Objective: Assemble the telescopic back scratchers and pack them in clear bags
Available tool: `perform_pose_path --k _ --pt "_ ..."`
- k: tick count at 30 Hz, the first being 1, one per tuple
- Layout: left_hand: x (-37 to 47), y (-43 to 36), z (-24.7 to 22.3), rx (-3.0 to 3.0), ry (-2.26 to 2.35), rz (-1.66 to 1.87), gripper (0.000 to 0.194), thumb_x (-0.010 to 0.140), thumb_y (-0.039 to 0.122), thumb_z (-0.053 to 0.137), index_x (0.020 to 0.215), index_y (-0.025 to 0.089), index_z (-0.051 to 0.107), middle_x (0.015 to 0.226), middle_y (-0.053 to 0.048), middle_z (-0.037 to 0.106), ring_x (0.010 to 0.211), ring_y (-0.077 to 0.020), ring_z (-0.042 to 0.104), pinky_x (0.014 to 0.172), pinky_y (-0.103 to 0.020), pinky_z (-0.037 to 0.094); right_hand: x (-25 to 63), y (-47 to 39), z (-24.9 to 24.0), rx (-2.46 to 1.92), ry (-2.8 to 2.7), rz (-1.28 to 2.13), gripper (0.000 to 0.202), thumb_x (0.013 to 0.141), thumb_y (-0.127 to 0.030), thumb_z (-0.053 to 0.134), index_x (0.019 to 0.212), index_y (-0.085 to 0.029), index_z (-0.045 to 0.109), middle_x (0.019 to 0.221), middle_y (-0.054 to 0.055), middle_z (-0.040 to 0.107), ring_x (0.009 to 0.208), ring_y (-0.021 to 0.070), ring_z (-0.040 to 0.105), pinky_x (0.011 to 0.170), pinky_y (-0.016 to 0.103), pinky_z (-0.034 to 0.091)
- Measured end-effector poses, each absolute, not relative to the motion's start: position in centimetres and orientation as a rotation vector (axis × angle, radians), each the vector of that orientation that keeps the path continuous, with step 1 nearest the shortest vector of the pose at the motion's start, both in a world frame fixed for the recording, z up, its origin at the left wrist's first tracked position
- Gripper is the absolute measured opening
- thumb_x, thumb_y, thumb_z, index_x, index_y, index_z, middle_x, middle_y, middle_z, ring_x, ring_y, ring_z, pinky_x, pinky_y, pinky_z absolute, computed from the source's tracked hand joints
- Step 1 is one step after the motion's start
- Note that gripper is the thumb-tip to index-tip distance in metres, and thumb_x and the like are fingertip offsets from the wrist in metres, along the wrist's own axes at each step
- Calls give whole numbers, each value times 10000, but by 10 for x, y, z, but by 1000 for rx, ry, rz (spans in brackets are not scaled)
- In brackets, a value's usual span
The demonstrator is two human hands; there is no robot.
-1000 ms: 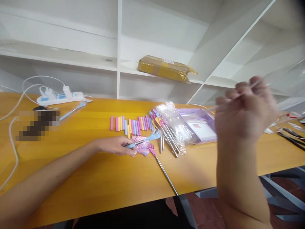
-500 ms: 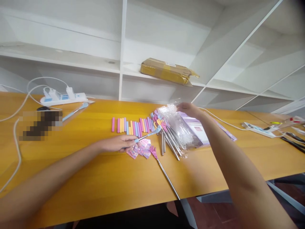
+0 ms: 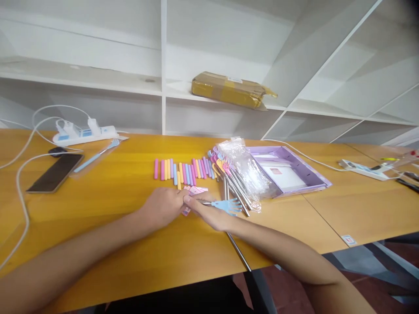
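The pale-blue, hand-shaped plastic scratcher (image 3: 225,205) had a silver metal stem (image 3: 205,202), while the slim, silver metal rods (image 3: 237,192) carried claw-like plastic heads (image 3: 225,168) of pink, yellow, light blue and purple. Those same 4 colours ran mixed along the stubby, cylindrical grips (image 3: 184,174), and the small, rectangular paper cards (image 3: 198,190) bore a pink-and-white print. The shallow, rectangular tray (image 3: 304,167) was lilac, its flat white sheet (image 3: 290,180) marked pinkish red, and the wooden tabletop (image 3: 193,261) was golden orange.

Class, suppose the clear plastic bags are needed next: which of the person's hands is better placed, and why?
Probably the right hand: it is nearer the plastic bags, which lie beyond it to the right. The left hand is farther from them, though both are together at the blue back scratcher.
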State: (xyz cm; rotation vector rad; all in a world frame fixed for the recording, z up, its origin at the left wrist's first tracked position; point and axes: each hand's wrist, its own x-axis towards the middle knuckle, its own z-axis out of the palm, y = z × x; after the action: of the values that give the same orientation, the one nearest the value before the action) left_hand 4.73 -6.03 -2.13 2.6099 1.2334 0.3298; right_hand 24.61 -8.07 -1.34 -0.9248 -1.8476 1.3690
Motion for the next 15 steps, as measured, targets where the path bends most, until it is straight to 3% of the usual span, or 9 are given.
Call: perform_pose_path --k 4,9,15 --pt "44 -59 -18 2760 1280 308 180 933 102 526 788 204 550 633 -28 556 544 -171 466 552 -306 295 238 -87 -24 -972 -1544 1526 719 970 -733 562 535 -246 259 501 -70 226 494 89 210 494 301 204" --pt "36 -43 -22 2866 1202 354 204 903 55 477 790 203 560 584 -7 482 522 -160 388 540 -304 312 248 -94 -23 -1048 -1518 1425 678 962 -696 594 561 -246 284 522 -63 240 502 92 216 492 304 171" --pt "41 -33 -28 2839 1017 514 372 1063 206 384 709 228 497 574 -13 445 546 -180 387 569 -336 310 256 -117 -17 -1091 -1718 1144 597 1053 -611 475 625 -234 298 575 -45 248 536 104 234 518 308 193"
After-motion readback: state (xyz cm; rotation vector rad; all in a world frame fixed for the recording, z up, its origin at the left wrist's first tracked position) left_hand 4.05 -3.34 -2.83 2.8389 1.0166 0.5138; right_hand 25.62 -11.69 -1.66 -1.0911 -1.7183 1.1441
